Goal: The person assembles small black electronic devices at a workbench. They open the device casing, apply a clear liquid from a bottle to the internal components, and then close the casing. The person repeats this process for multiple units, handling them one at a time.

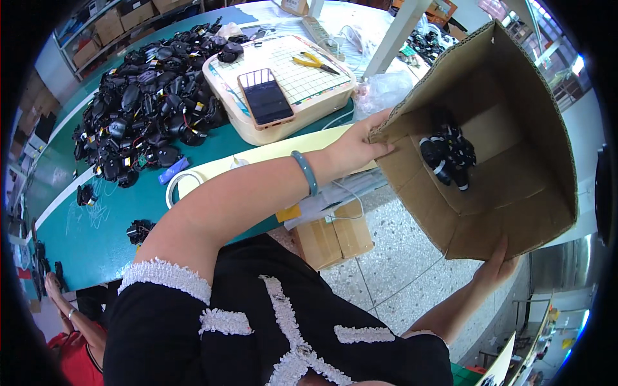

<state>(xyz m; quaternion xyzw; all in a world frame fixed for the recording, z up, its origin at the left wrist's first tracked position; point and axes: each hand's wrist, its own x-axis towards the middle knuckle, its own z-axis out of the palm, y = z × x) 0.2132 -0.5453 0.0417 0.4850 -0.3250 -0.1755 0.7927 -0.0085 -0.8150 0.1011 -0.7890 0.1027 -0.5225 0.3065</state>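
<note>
Green table (96,231), far left: black parts pile (148,96), tray (283,83) with phone (265,96) and pliers (314,62). Box (489,193) held tilted over the floor, right of table. Left hand (354,149) clenched on box's left rim; right hand (496,267) grasps its near bottom edge. Black parts (449,154) lie inside, between both grips.

Black short-sleeved top w/ white frilly trim (168,274); teal bangle (306,172) on left wrist.

Heap of black plastic parts (145,90) at green worktop's (96,225) far-left edge; dark smartphone (265,96) and yellow-handled pliers (313,62) on cream gridded tray (302,83).
</note>
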